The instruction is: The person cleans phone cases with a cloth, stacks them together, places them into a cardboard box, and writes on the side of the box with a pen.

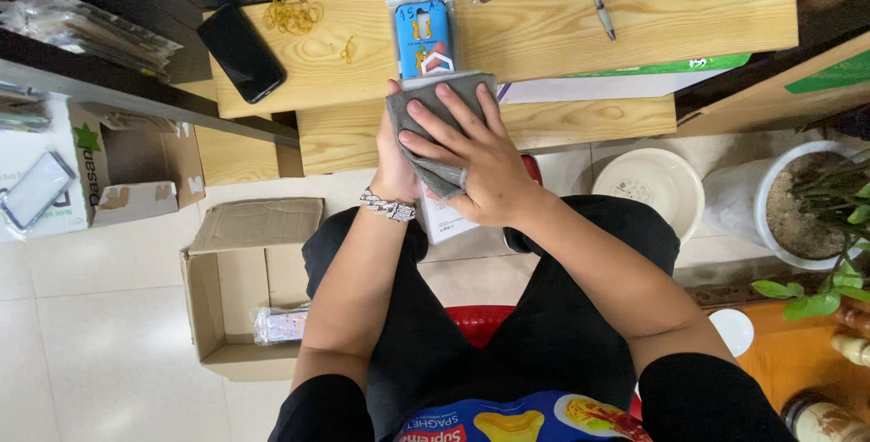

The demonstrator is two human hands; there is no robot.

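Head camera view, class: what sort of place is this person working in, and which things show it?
Probably a small phone-accessory shop or packing corner. A packaged phone case lies on the wooden bench beside a black phone, and an open cardboard box on the floor holds more packets.

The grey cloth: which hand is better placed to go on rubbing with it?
The right hand, probably. It lies flat on top of the grey cloth with fingers spread, while the left hand is underneath, seemingly holding whatever the cloth covers.
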